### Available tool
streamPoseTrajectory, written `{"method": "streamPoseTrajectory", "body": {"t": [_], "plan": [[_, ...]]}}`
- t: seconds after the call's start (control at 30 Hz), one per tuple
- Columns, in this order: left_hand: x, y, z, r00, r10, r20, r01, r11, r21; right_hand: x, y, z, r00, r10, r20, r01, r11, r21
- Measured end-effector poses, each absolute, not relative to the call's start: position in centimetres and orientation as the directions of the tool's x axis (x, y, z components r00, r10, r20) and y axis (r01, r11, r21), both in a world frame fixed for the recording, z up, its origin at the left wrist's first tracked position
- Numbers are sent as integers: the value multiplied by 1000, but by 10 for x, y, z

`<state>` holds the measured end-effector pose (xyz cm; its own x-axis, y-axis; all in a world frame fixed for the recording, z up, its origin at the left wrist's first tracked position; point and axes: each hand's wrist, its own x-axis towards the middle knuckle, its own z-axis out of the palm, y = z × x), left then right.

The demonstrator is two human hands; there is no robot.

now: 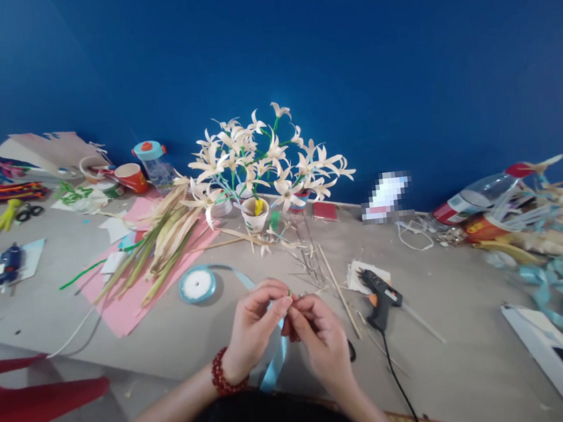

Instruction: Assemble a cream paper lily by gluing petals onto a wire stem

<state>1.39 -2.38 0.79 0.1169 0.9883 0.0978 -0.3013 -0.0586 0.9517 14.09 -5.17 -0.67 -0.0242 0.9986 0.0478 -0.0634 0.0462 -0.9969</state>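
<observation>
My left hand [260, 324], with a red beaded bracelet [223, 373] at its wrist, is closed with thumb and fingers pinched together. My right hand [323, 341] is pinched too, its fingertips meeting those of the left. Between them shows a tiny greenish bit, too small to name. A light blue ribbon [276, 366] hangs beneath my hands, passing behind the left fingers. Its spool [197, 284] lies flat on the table to the left, with the strand running from it toward my hands. The part of the ribbon at my fingertips is hidden.
Paper cups [255, 215] of pale husk flowers [256, 160] stand along the blue wall. Dried corn husks [151, 245] lie on pink paper [121, 315]. To the right are a black glue gun [382, 298], a wooden stick [339, 291], a power strip [553, 360] and a tipped bottle [476, 197].
</observation>
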Motion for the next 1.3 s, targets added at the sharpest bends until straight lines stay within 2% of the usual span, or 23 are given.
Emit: {"method": "streamPoseTrajectory", "body": {"t": [0.07, 0.13, 0.27, 0.33, 0.43, 0.53, 0.67, 0.83, 1.03, 1.3], "plan": [[15, -24, 6, 148, 987, 65, -336, -12, 942, 141, -52, -8, -25, 998, 53, -43, 52, -998], [14, -23, 7, 147, 986, 79, -299, -32, 954, 145, -51, -7, -36, 997, 66, 26, 67, -997], [9, -20, 15, 124, 971, 206, -101, -194, 976, 168, -44, 7, -46, 984, 169, 360, 174, -917], [7, -18, 18, 166, 964, 208, -51, -202, 978, 182, -37, 17, -60, 973, 222, 415, 226, -881], [6, -17, 21, 267, 952, 150, -26, -149, 988, 195, -27, 30, -150, 963, 223, 292, 258, -921], [7, -17, 22, 335, 936, 109, 7, -118, 993, 196, -20, 32, -264, 949, 174, 143, 217, -966], [6, -17, 23, 399, 914, 68, 49, -95, 994, 191, -19, 24, -314, 948, 53, -89, 26, -996], [4, -18, 24, 443, 896, 26, 10, -34, 999, 188, -22, 17, -377, 923, -78, -294, -199, -935], [6, -18, 27, 432, 898, 81, 3, -91, 996, 187, -25, 16, -372, 924, -88, -337, -223, -915], [5, -21, 27, 442, 896, 43, -117, 10, 993, 189, -25, 16, -386, 918, -96, -272, -213, -938]]}}
